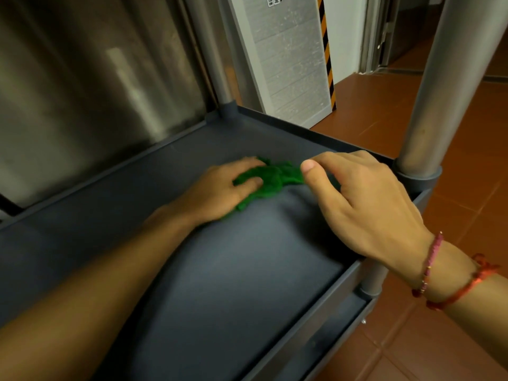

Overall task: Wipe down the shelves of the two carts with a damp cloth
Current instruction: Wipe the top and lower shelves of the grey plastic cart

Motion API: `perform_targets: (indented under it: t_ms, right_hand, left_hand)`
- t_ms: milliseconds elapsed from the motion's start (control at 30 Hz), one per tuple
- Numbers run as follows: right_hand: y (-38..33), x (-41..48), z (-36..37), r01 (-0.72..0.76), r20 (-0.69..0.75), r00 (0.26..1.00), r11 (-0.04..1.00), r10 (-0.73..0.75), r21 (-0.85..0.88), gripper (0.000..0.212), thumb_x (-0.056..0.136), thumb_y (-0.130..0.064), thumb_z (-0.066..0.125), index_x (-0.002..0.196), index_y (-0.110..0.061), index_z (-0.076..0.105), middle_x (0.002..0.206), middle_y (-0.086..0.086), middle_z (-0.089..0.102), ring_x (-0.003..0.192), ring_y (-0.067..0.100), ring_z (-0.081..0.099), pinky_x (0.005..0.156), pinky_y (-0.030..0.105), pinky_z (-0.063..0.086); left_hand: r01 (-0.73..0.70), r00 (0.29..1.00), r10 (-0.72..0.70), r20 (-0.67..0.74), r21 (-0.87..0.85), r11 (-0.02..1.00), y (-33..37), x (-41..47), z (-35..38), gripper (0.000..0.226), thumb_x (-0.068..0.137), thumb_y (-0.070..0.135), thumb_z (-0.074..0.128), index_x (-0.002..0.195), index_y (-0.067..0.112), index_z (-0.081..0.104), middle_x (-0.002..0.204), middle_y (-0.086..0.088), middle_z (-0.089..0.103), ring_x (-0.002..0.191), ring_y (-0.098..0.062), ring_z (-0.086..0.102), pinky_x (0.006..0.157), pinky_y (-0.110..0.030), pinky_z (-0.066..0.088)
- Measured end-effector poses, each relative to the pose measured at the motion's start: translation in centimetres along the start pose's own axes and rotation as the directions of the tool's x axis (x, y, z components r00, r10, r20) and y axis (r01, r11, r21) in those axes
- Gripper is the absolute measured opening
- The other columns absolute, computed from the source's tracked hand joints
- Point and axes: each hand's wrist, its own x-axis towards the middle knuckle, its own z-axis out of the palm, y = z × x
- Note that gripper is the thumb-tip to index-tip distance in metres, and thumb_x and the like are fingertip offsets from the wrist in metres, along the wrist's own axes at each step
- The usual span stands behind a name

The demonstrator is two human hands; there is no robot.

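A crumpled green cloth [270, 178] lies on the dark grey cart shelf [220, 284], towards its far right corner. My left hand [217, 192] lies over the cloth's left part, fingers curled around it and pressing it onto the shelf. My right hand [362, 204] hovers above the shelf's right rim with relaxed fingers, the thumb tip close to the cloth's right end; it holds nothing. Two bracelets, one pink and one red, sit on my right wrist.
Grey cart posts rise at the far corner [211, 50] and at the right [445, 78]. A lower shelf edge [341, 339] shows below. A steel wall [96, 92] stands behind the cart. A white panel with a yellow-black stripe [288, 50] leans beyond. The floor has red tiles [439, 353].
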Motion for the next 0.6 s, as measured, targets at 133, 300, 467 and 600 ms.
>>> perform_targets:
  t_ms: [133,300,467,600]
  right_hand:
    - [0.5,-0.1,0.0,0.014,-0.023,1.0,1.0,-0.015,-0.009,0.047,0.101,-0.055,0.026,0.087,-0.025,0.059,0.078,-0.01,0.058,0.085,0.022,0.053,0.077,0.043,0.045]
    - [0.1,0.1,-0.1,-0.01,0.012,1.0,1.0,0.01,-0.009,0.051,0.1,-0.057,0.024,0.088,-0.024,0.061,0.086,-0.01,0.063,0.093,0.022,0.055,0.081,0.044,0.047]
    - [-0.2,0.0,-0.3,-0.023,0.014,1.0,1.0,0.023,-0.011,0.051,0.099,-0.059,0.023,0.091,-0.026,0.061,0.088,-0.011,0.063,0.095,0.021,0.055,0.08,0.042,0.047]
    - [-0.2,0.0,-0.2,-0.019,0.019,1.0,1.0,0.019,-0.02,0.047,0.099,-0.059,0.024,0.086,-0.029,0.057,0.081,-0.015,0.057,0.091,0.02,0.053,0.076,0.038,0.043]
  left_hand:
    - [0.29,0.954,-0.275,-0.116,0.146,0.946,-5.3,3.3,-2.7,0.042,0.102,0.036,0.05,0.141,0.023,0.052,0.144,-0.006,0.054,0.131,-0.026,0.05,0.104,-0.024,0.034]
    - [0.417,0.906,-0.39,-0.162,0.186,0.89,-7.1,4.1,-3.7,0.045,0.103,0.037,0.046,0.144,0.02,0.048,0.148,-0.012,0.05,0.135,-0.032,0.046,0.108,-0.033,0.033]
    - [0.206,0.977,-0.197,-0.082,0.108,0.973,-3.5,2.3,-2.5,0.041,0.102,0.037,0.05,0.141,0.027,0.053,0.143,0.003,0.055,0.13,-0.017,0.05,0.104,-0.022,0.032]
    - [-0.006,1.0,0.006,0.005,0.024,1.0,-1.5,1.6,-0.7,0.038,0.1,0.034,0.053,0.138,0.03,0.056,0.14,0.016,0.052,0.13,0.003,0.042,0.108,-0.015,0.027]
